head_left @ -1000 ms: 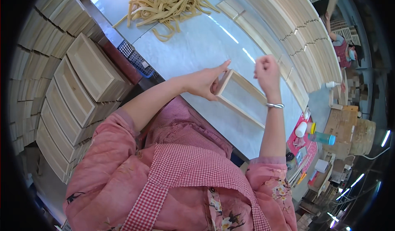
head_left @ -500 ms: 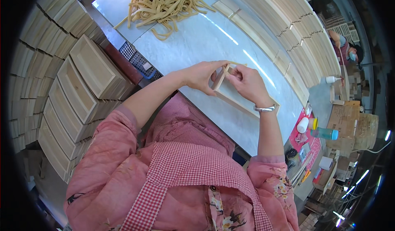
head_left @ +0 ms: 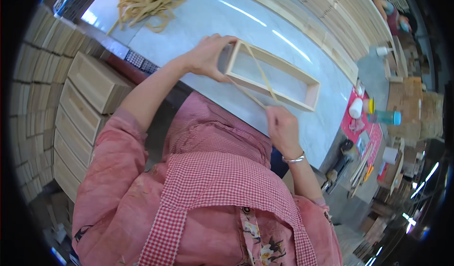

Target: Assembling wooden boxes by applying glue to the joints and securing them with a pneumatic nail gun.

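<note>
A long, narrow wooden frame (head_left: 283, 66) of pale wood rests on the marbled white tabletop (head_left: 198, 24), whose surface shows through it. My left hand (head_left: 208, 57) grips the frame's left end between thumb and fingers. A tan rubber band (head_left: 261, 73) is stretched from that end across the frame toward my right hand (head_left: 283, 129). My right hand, closed in a pinch on the band, pulls it out past the frame's near long side, close to the table's front edge. The fingertips of my right hand are partly hidden.
Loose tan rubber bands (head_left: 151, 3) lie heaped at the far left. Stacked wooden frames (head_left: 343, 10) line the table's far side; more wooden boxes (head_left: 78, 107) are piled at left. A teal bottle (head_left: 385, 118) and a white bottle (head_left: 355, 108) stand at right. Another person (head_left: 396, 17) is in the right background.
My right hand has moved from the frame's left end toward me, drawing the rubber band out long. My left hand and the frame have shifted away from me.
</note>
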{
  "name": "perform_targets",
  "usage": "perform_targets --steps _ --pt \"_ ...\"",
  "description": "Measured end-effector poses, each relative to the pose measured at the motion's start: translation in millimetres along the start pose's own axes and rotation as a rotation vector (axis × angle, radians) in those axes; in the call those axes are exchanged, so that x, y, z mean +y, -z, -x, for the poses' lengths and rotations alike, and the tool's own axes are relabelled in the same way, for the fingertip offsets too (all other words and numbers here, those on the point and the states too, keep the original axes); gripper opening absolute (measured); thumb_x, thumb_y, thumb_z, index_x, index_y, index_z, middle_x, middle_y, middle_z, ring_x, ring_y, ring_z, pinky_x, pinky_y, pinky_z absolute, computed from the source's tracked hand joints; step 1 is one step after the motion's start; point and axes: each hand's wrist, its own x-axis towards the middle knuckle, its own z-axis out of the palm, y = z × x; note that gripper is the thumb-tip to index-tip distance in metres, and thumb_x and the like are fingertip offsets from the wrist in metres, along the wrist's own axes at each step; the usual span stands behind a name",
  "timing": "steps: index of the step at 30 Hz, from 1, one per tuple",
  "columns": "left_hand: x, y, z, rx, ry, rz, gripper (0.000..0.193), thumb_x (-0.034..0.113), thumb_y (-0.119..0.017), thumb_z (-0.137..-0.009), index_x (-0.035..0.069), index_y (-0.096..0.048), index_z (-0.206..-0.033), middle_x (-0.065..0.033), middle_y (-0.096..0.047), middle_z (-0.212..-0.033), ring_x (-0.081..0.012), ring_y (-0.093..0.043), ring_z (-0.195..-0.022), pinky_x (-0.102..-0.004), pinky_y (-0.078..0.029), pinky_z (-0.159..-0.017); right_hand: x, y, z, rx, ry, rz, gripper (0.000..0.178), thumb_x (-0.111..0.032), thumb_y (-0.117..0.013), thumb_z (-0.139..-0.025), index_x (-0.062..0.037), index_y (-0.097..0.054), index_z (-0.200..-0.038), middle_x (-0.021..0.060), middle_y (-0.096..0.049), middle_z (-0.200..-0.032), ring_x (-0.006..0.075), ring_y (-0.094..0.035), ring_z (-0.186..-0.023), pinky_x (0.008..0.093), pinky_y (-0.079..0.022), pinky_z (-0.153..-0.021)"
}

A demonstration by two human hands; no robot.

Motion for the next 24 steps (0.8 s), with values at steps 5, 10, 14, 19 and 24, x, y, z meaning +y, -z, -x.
perform_targets --steps 5,10,14,19,24 --pt "-0.3 6.1 6.7 -0.030 0.076 0.038 0.102 0.037 -0.090 -0.056 0.006 -0.047 -0.143 -0.0125 -0.060 -0.126 -0.0302 -0.056 -0.107 -0.0415 -0.040 -0.104 88.6 79.9 48.0 0.252 -0.244 0.266 0.029 -0.006 -0.070 -0.087 -0.0014 -0.069 -0.115 0.0042 -0.061 -0.083 0.0132 -0.045 -0.056 0.0262 -0.041 -0.054" --pt "3.2 7.1 -1.8 -0.087 0.085 0.040 0.103 0.036 -0.090 -0.056 0.007 -0.046 -0.144 -0.0130 -0.058 -0.127 -0.0299 -0.056 -0.106 -0.0411 -0.040 -0.104 139.7 92.3 -3.6 0.118 -0.283 0.073 0.063 -0.007 -0.074 -0.080 -0.0018 -0.054 -0.140 0.0089 -0.060 -0.110 0.0144 -0.050 -0.064 0.0255 -0.045 -0.058" --pt "7.9 8.3 1.7 -0.092 0.121 0.039 0.106 0.031 -0.092 -0.054 0.006 -0.045 -0.145 -0.0135 -0.057 -0.127 -0.0300 -0.055 -0.107 -0.0402 -0.041 -0.103 151.2 86.3 -19.9 -0.067 -0.261 -0.064 0.066 -0.002 -0.072 -0.079 -0.0015 -0.050 -0.141 0.0100 -0.060 -0.109 0.0158 -0.054 -0.072 0.0262 -0.048 -0.064" --pt "8.4 7.8 3.6 -0.096 0.141 0.002 0.107 0.027 -0.092 -0.056 0.004 -0.042 -0.148 -0.0138 -0.056 -0.132 -0.0303 -0.055 -0.110 -0.0397 -0.042 -0.104 156.4 54.1 -0.8 -0.070 -0.249 -0.274 0.061 0.007 -0.065 -0.080 -0.0020 -0.050 -0.138 0.0069 -0.059 -0.106 0.0146 -0.055 -0.079 0.0257 -0.049 -0.071" --pt "-5.7 0.3 10.4 0.010 -0.062 -0.206 0.087 0.031 -0.081 -0.073 0.004 -0.045 -0.147 -0.0140 -0.057 -0.137 -0.0305 -0.056 -0.112 -0.0410 -0.041 -0.104 150.3 41.9 9.4 0.201 -0.267 -0.320 0.053 0.011 -0.061 -0.080 -0.0034 -0.053 -0.131 0.0059 -0.059 -0.100 0.0151 -0.054 -0.081 0.0266 -0.048 -0.074"
